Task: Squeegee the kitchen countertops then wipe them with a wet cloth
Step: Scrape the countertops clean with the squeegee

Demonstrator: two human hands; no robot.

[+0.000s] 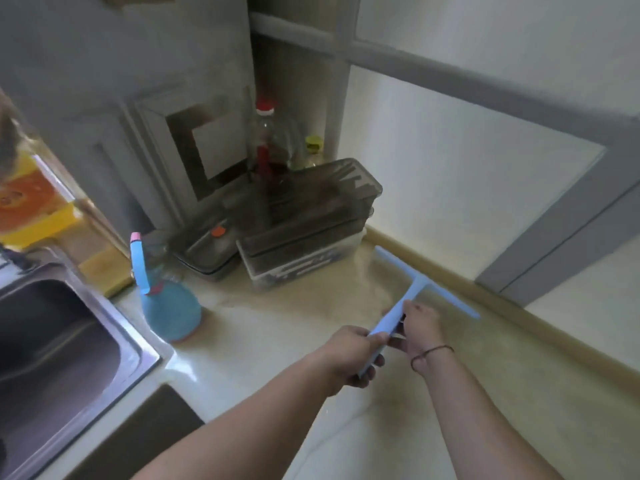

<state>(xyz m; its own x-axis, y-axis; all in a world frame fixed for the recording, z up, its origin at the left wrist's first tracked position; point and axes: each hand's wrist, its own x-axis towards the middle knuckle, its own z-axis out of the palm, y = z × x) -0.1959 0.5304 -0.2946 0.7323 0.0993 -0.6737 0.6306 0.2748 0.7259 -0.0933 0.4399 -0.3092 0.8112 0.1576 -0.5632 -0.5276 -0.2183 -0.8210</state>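
The light blue squeegee (412,292) lies over the pale countertop (263,341), at the right side of the scene, with its long blade close to the raised beige edge (519,313) along the right wall; if the blade touches the surface, I cannot tell because of the blur. Both hands hold its handle: the left hand (353,355) is closed around the near end of the handle, and the right hand (420,327) grips it a little farther up, toward the blade. The right wrist carries a thin dark band (431,351). To the left of the squeegee, a blue spray bottle (169,306) with a pink tip stands on the countertop, near the corner of the steel sink (69,327) at the left. Farther away, in the corner, there are 2 smoky plastic containers with lids (301,220), 1 of them on a white tray, and a flatter dark box (207,247) with an orange dot beside them. Behind these stand a clear bottle with a red cap (265,133) and a smaller one with a yellow cap (313,147). At the far left a yellow and orange thing (31,206) is visible, too blurred to name.
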